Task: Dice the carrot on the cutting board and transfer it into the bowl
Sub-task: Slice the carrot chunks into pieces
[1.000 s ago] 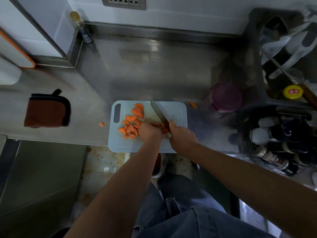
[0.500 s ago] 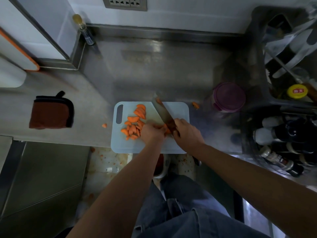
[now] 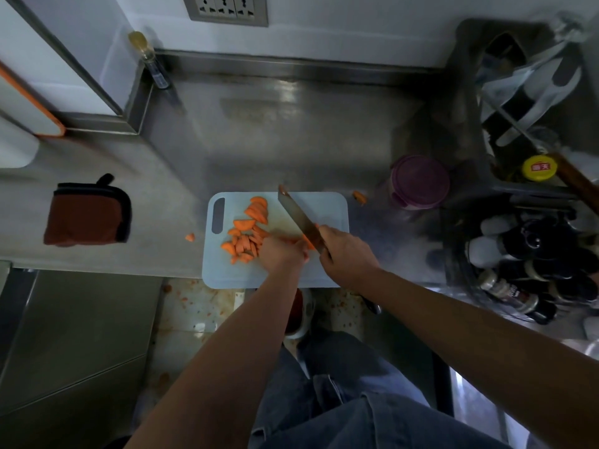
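The right hand [image 3: 348, 257] is clenched round the handle of the knife [image 3: 298, 218]. The blade slants away across the board, and a scrap of orange is stuck at its tip. The left hand [image 3: 282, 254] has its fingers curled down on what remains of the carrot [image 3: 289, 238], tight against the blade near its heel. The cut pieces [image 3: 246, 234] lie heaped on the left half of the cutting board [image 3: 327, 209], touching that hand.

What worries me is how near those left fingertips sit to the edge. The stub looks short, and a short stub can roll or shoot out under the blade and bring the knife onto a knuckle. Pieces scatter too: one stray [image 3: 190, 237] lies on the counter [image 3: 291, 140] left of the board, and another [image 3: 359, 196] lies off its far right corner. The board also overhangs the counter's front edge, so hard pressure on the near side could tip or slide it.

For room, the right half of the board shows bare plastic, and the widest free stretch runs from its far edge toward the wall. A purple-lidded tub [image 3: 419, 183] stands near on the right with a rack of bottles [image 3: 534, 251] beyond it, and a folded cloth [image 3: 87, 215] lies well off to the left. I can't pick out a bowl on the counter, so I can't tell where the dice would go.
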`<control>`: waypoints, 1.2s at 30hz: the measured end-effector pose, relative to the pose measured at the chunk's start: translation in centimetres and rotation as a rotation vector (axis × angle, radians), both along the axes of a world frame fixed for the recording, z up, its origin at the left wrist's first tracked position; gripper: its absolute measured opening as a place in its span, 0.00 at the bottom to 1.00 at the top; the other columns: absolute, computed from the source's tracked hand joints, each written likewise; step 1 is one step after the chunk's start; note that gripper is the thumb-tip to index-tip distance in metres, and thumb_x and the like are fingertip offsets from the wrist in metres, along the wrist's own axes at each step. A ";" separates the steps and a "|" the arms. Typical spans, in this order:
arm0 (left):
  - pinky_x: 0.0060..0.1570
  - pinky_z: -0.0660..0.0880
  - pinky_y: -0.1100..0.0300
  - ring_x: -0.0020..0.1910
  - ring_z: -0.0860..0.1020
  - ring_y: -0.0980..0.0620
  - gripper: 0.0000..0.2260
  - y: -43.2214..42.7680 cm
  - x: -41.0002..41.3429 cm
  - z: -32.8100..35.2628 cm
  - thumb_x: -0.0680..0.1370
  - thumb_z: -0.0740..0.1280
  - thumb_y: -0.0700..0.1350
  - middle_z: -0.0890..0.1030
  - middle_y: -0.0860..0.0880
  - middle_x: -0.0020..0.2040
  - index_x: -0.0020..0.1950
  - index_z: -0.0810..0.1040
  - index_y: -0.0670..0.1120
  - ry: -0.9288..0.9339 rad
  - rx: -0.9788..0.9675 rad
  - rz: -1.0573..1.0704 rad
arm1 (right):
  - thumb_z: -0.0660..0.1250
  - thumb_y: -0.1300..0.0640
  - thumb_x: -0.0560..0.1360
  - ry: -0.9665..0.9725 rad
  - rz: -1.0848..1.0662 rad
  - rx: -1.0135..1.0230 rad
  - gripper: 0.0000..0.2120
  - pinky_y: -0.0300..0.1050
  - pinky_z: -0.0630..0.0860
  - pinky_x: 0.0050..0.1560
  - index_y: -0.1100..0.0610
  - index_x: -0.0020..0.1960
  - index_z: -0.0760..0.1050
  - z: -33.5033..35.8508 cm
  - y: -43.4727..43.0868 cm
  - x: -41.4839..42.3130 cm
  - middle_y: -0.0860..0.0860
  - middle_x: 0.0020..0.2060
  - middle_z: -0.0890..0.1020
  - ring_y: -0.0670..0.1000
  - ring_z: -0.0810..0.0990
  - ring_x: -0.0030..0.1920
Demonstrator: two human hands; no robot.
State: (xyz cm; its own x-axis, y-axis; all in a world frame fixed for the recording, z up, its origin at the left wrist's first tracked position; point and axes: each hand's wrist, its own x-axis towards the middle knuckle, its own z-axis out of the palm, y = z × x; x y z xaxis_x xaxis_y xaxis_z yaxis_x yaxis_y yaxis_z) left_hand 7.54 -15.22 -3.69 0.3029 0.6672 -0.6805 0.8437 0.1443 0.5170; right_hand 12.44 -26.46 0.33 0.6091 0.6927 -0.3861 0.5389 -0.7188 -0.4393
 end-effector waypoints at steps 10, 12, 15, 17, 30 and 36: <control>0.45 0.80 0.56 0.36 0.82 0.52 0.10 0.1 0.3 -0.1 0.69 0.77 0.44 0.82 0.49 0.32 0.32 0.77 0.46 -0.004 -0.031 0.050 | 0.57 0.59 0.78 0.017 0.029 -0.072 0.25 0.53 0.73 0.48 0.58 0.75 0.58 -0.8 0.1 0.1 0.58 0.59 0.77 0.61 0.77 0.54; 0.41 0.76 0.60 0.35 0.79 0.54 0.12 0.3 0.4 0.3 0.70 0.76 0.44 0.78 0.52 0.30 0.31 0.75 0.47 0.006 -0.021 0.039 | 0.57 0.60 0.78 0.030 0.029 -0.078 0.25 0.53 0.72 0.49 0.59 0.74 0.58 -0.9 0.3 0.1 0.59 0.59 0.76 0.62 0.77 0.55; 0.44 0.79 0.58 0.40 0.81 0.51 0.12 0.5 0.5 0.3 0.69 0.77 0.44 0.83 0.48 0.37 0.32 0.75 0.47 0.007 -0.036 0.047 | 0.57 0.59 0.79 0.037 0.040 -0.098 0.26 0.56 0.74 0.52 0.59 0.75 0.56 -1.1 0.8 0.2 0.59 0.59 0.76 0.63 0.76 0.56; 0.47 0.81 0.53 0.42 0.83 0.48 0.12 0.6 0.4 0.4 0.68 0.78 0.43 0.84 0.46 0.39 0.32 0.75 0.47 -0.010 -0.044 0.070 | 0.57 0.58 0.79 0.038 0.043 -0.114 0.25 0.59 0.75 0.54 0.60 0.75 0.56 -1.3 1.0 0.2 0.59 0.61 0.76 0.63 0.76 0.57; 0.42 0.79 0.57 0.36 0.82 0.50 0.13 1.1 0.2 0.5 0.73 0.73 0.48 0.81 0.50 0.31 0.30 0.77 0.47 -0.040 0.011 -0.123 | 0.57 0.61 0.78 0.015 -0.111 0.166 0.01 0.50 0.69 0.31 0.58 0.48 0.66 -1.8 0.8 1.2 0.53 0.36 0.73 0.55 0.74 0.33; 0.40 0.77 0.57 0.40 0.82 0.50 0.10 1.5 0.1 0.3 0.75 0.70 0.52 0.82 0.51 0.36 0.40 0.81 0.45 -0.104 0.241 -0.374 | 0.58 0.65 0.78 0.049 -0.329 0.280 0.21 0.45 0.60 0.27 0.41 0.39 0.54 -0.6 0.0 3.7 0.51 0.27 0.67 0.49 0.65 0.26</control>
